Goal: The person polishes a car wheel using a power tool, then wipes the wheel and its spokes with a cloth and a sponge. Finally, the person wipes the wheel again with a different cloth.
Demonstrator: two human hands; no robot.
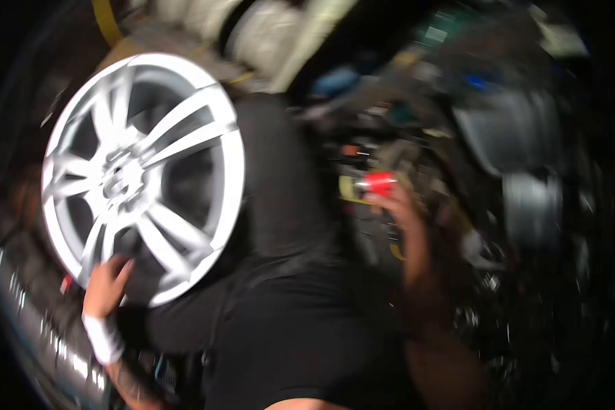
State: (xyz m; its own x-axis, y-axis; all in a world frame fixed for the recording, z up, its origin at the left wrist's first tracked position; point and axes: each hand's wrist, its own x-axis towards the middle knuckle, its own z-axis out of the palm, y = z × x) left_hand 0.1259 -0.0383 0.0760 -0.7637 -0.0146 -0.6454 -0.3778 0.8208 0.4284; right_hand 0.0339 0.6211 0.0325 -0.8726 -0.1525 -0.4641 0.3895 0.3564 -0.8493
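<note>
A large silver-white alloy wheel rim (121, 179) with several paired spokes stands tilted on the left, close to the person's dark-clothed legs (280, 178). My left hand (108, 285) is closed on the lower edge of this rim, thumb lying on the inner side. A white band (104, 339) wraps my left wrist. Out to the right, my right hand (395, 203) grips a small red cylindrical object (379, 183) with a pale end. Motion blur hides what kind of object it is.
Cluttered tools and parts, badly blurred, cover the right side. A grey box-like shape (509, 126) and a pale container (531, 205) stand at far right. Behind the wheel lies a light-coloured bulky shape (263, 31). A blue item (336, 80) is near the top middle.
</note>
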